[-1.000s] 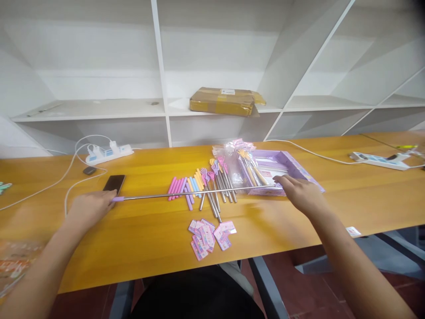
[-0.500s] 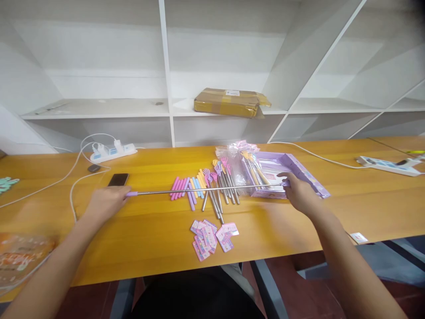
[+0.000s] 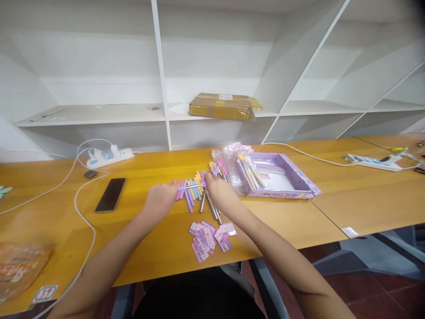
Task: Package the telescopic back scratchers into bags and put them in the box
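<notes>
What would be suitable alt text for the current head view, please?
A left hand and right hand hold a metal rod between them above a wooden table. Coloured tubes and hand-tipped rods lie by them, cards nearer the person, a phone to the left and an open purple box to the right.

The held stick has a smooth, shiny metal shaft and a grip of matt plastic look. The loose tubes appear smooth and matt. The scratchers show polished metal rods and plastic heads. The bag is clear, crinkled, glossy plastic. The cards look like smooth printed paper; the tray resembles printed card. The table has a smooth wood-look top with a soft sheen, the phone a glossy dark face, the carton brown cardboard under shiny tape.
</notes>
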Demonstrator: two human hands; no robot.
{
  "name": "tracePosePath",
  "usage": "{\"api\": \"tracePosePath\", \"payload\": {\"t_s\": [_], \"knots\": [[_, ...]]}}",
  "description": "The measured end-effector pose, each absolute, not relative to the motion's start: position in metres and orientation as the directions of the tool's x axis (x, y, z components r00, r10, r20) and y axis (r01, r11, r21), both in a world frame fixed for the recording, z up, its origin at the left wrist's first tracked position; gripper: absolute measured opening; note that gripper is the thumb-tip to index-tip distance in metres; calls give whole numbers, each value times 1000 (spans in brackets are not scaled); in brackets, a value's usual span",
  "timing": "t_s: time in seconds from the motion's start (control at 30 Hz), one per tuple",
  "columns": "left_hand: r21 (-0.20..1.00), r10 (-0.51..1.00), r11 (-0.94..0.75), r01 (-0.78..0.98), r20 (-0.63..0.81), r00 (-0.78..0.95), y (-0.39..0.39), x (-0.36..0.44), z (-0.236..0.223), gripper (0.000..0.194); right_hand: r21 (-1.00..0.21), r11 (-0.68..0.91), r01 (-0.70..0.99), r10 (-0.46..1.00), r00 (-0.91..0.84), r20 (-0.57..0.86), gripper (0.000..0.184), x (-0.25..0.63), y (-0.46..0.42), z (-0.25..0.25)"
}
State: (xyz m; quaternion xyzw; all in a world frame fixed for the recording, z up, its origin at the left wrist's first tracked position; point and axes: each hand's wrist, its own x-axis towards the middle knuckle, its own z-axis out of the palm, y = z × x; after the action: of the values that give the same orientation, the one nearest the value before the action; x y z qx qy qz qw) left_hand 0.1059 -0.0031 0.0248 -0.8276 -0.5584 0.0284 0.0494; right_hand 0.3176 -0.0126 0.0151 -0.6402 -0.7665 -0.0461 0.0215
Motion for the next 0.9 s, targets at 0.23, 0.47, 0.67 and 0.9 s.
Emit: {"api": "tracePosePath", "payload": {"t_s": [0.23, 0.47, 0.67, 0.9], "knots": [[-87, 927, -373, 924, -3, 374, -9, 83, 19, 31, 146, 410, 900, 853, -435, 288, 23, 327, -7, 5], [-117, 916, -389, 914, 57, 397, -9, 74, 10, 30, 113, 537, 836, 781, -543, 308, 21, 324, -1, -1], [-110, 906, -412, 905, 60, 420, -6, 72, 0, 29, 162, 551, 819, 768, -574, 286, 21, 324, -4, -9], [-116, 901, -386, 915, 165, 401, 4, -22, 6, 31, 141, 524, 840, 802, -542, 252, 28, 434, -2, -17]]}}
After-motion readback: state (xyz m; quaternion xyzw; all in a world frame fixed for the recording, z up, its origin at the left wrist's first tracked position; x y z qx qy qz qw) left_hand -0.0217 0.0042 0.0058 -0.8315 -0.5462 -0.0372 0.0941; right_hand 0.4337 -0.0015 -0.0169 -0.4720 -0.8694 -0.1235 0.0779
